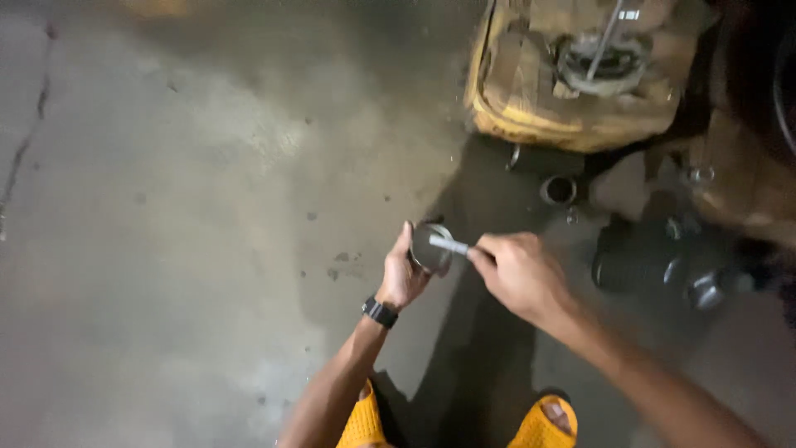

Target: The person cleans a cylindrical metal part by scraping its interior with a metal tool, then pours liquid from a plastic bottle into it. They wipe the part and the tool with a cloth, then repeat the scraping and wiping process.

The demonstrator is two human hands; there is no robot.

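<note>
2 hands [404,274] [518,274] hold round metal cup [430,247], thin rod [448,245].

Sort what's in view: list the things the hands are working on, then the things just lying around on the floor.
In hand:
- round metal part, held in the left hand
- thin light-coloured tool, held by the right hand, tip on the part

Lying about:
- yellow machine
- short metal tube
- black ribbed hose

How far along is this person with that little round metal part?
Already out: loose parts lie on the floor by the yellow machine. In hand: the left hand grips a round metal part; the right hand works a thin tool on it. Still left: everything remains unassembled.
</note>
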